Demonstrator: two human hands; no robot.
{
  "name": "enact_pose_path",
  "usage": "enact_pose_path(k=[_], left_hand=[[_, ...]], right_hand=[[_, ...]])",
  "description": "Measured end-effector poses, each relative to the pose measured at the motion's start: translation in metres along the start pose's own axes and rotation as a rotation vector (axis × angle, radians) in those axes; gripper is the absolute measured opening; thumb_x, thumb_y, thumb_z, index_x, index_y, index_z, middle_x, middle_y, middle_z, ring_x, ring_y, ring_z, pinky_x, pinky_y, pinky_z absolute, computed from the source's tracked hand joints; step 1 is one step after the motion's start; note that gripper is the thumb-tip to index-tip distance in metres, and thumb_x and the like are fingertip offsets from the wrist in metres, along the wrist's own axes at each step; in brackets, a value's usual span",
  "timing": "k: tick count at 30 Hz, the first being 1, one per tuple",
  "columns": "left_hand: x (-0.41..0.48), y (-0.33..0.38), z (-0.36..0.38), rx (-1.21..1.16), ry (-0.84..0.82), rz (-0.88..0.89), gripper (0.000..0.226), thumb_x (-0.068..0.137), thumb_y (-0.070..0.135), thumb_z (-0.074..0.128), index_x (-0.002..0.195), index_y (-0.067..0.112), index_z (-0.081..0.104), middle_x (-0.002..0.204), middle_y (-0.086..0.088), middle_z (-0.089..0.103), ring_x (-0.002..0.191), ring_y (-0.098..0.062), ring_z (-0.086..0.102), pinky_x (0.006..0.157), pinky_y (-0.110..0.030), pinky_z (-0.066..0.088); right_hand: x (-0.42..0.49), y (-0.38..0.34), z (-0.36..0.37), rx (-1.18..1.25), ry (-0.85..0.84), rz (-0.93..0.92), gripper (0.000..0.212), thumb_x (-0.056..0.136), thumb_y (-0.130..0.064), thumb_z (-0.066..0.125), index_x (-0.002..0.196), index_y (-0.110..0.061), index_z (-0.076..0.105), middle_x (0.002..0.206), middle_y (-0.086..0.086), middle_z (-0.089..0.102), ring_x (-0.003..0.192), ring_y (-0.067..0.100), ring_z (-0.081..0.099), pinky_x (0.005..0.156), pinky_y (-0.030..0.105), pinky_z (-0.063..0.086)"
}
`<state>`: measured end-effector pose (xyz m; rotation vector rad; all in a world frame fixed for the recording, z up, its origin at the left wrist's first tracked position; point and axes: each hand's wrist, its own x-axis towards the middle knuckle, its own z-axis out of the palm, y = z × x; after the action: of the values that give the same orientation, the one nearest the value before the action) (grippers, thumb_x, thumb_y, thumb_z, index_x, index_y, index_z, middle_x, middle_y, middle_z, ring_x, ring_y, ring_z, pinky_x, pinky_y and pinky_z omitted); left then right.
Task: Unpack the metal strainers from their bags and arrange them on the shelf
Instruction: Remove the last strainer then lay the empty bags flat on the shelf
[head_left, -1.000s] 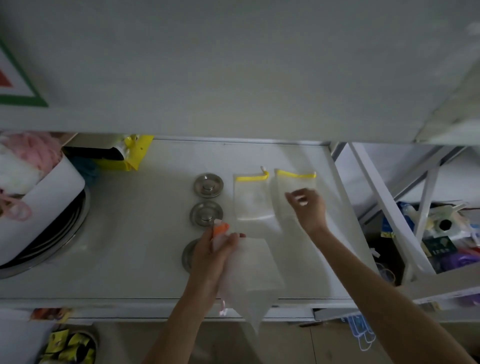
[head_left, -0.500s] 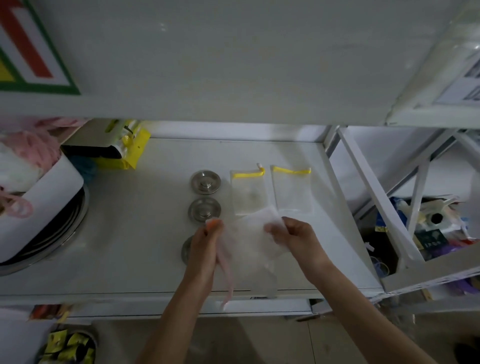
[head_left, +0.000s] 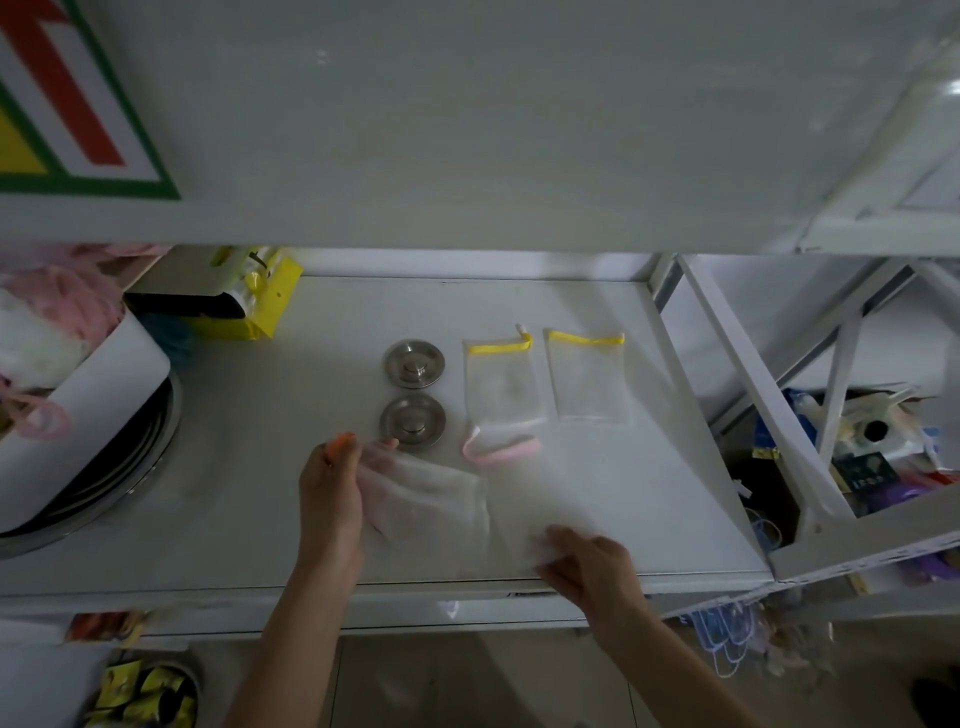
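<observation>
Two round metal strainers (head_left: 414, 363) (head_left: 412, 421) lie in a column on the white shelf (head_left: 270, 467). To their right, two empty clear bags with yellow tops (head_left: 501, 384) (head_left: 587, 382) lie flat side by side. My left hand (head_left: 330, 499) grips a clear mesh bag with an orange top (head_left: 426, 501) just below the nearer strainer. A clear bag with a pink top (head_left: 519, 467) lies flat in front of the yellow-topped bags. My right hand (head_left: 587, 564) pinches its near end at the shelf's front edge. What the orange-topped bag contains is unclear.
At the left, a white container (head_left: 104, 395) of pink and white mesh items rests on stacked metal pans (head_left: 130, 467). A yellow box (head_left: 260, 301) sits at the back left. An upper shelf (head_left: 467, 130) overhangs. A cluttered rack (head_left: 857, 457) stands to the right.
My right hand came from the yellow-topped bags to the bundle in my left hand, drew the pink-topped bag off it and spread it flat on the shelf. My left hand moved little.
</observation>
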<state>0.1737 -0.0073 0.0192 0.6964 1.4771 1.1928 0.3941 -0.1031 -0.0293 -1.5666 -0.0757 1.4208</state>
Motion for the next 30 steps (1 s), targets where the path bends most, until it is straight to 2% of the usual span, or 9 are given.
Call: enact_pose_path(k=[3, 7, 9, 11, 14, 19, 22, 26, 30], left_hand=[[-0.001, 0.004, -0.002, -0.006, -0.001, 0.019, 0.014, 0.1, 0.019, 0.049, 0.095, 0.008, 0.056, 0.085, -0.003, 0.078, 0.076, -0.02, 0.067, 0.065, -0.031, 0.046], [-0.001, 0.01, -0.004, -0.026, -0.002, 0.033, 0.016, 0.101, 0.017, 0.049, 0.088, 0.011, 0.055, 0.089, -0.009, 0.075, 0.077, -0.022, 0.067, 0.068, -0.032, 0.048], [-0.002, 0.014, -0.004, -0.06, 0.002, 0.057, 0.017, 0.1, 0.014, 0.049, 0.085, 0.011, 0.054, 0.09, -0.013, 0.073, 0.077, -0.022, 0.067, 0.071, -0.032, 0.049], [-0.002, 0.015, -0.003, -0.072, -0.004, 0.07, 0.017, 0.1, 0.014, 0.049, 0.084, 0.013, 0.054, 0.084, -0.011, 0.075, 0.077, -0.021, 0.069, 0.071, -0.031, 0.051], [-0.003, 0.011, -0.001, -0.078, -0.019, 0.066, 0.017, 0.1, 0.017, 0.05, 0.084, 0.014, 0.055, 0.072, 0.0, 0.078, 0.077, -0.02, 0.069, 0.072, -0.032, 0.05], [-0.008, 0.007, -0.004, -0.036, -0.019, 0.053, 0.018, 0.101, 0.019, 0.049, 0.084, 0.015, 0.052, 0.072, 0.005, 0.078, 0.068, -0.012, 0.067, 0.061, -0.028, 0.045], [-0.01, 0.008, -0.008, -0.023, -0.02, 0.053, 0.017, 0.101, 0.021, 0.05, 0.086, 0.015, 0.053, 0.074, 0.004, 0.078, 0.069, -0.012, 0.065, 0.059, -0.028, 0.043], [-0.012, 0.008, -0.008, -0.024, -0.029, 0.043, 0.017, 0.101, 0.02, 0.049, 0.085, 0.017, 0.053, 0.078, 0.002, 0.078, 0.071, -0.014, 0.066, 0.06, -0.027, 0.045], [-0.012, 0.007, -0.006, -0.035, -0.041, 0.031, 0.016, 0.101, 0.018, 0.049, 0.085, 0.015, 0.053, 0.074, 0.003, 0.078, 0.074, -0.016, 0.067, 0.06, -0.026, 0.047]], right_hand=[[-0.003, -0.003, -0.003, -0.112, 0.074, -0.164, 0.016, 0.09, -0.007, 0.061, 0.093, 0.007, 0.068, 0.075, 0.014, 0.076, 0.065, 0.021, 0.072, 0.057, 0.028, 0.06], [-0.013, -0.041, -0.014, -0.587, 0.326, -0.806, 0.018, 0.093, -0.024, 0.058, 0.096, -0.012, 0.071, 0.08, -0.002, 0.073, 0.068, 0.01, 0.069, 0.067, 0.034, 0.058], [-0.024, -0.059, -0.012, -0.711, 0.387, -1.153, 0.02, 0.091, -0.01, 0.057, 0.105, -0.014, 0.07, 0.097, -0.007, 0.07, 0.085, 0.002, 0.065, 0.081, 0.02, 0.053], [-0.026, -0.06, -0.003, -0.813, 0.305, -1.304, 0.032, 0.088, -0.005, 0.057, 0.115, -0.015, 0.069, 0.116, -0.007, 0.068, 0.105, 0.001, 0.062, 0.095, 0.017, 0.048], [-0.011, -0.025, 0.009, -1.067, 0.104, -1.338, 0.037, 0.083, -0.006, 0.06, 0.115, -0.022, 0.069, 0.122, -0.004, 0.068, 0.112, 0.008, 0.063, 0.097, 0.024, 0.05], [0.012, 0.039, 0.01, -1.383, -0.038, -1.306, 0.034, 0.071, -0.012, 0.058, 0.1, -0.023, 0.071, 0.114, -0.002, 0.071, 0.107, 0.017, 0.067, 0.078, 0.03, 0.058], [0.016, 0.052, 0.011, -1.414, 0.026, -1.301, 0.031, 0.074, -0.009, 0.059, 0.101, -0.018, 0.072, 0.114, 0.0, 0.072, 0.109, 0.018, 0.067, 0.077, 0.028, 0.059], [0.021, 0.059, 0.022, -1.467, 0.164, -1.268, 0.04, 0.062, -0.005, 0.08, 0.1, -0.015, 0.074, 0.112, 0.006, 0.073, 0.105, 0.022, 0.069, 0.07, 0.029, 0.06], [0.027, 0.054, 0.031, -1.481, 0.218, -1.195, 0.045, 0.062, -0.007, 0.082, 0.105, -0.017, 0.072, 0.117, 0.006, 0.071, 0.11, 0.023, 0.067, 0.071, 0.03, 0.06]])
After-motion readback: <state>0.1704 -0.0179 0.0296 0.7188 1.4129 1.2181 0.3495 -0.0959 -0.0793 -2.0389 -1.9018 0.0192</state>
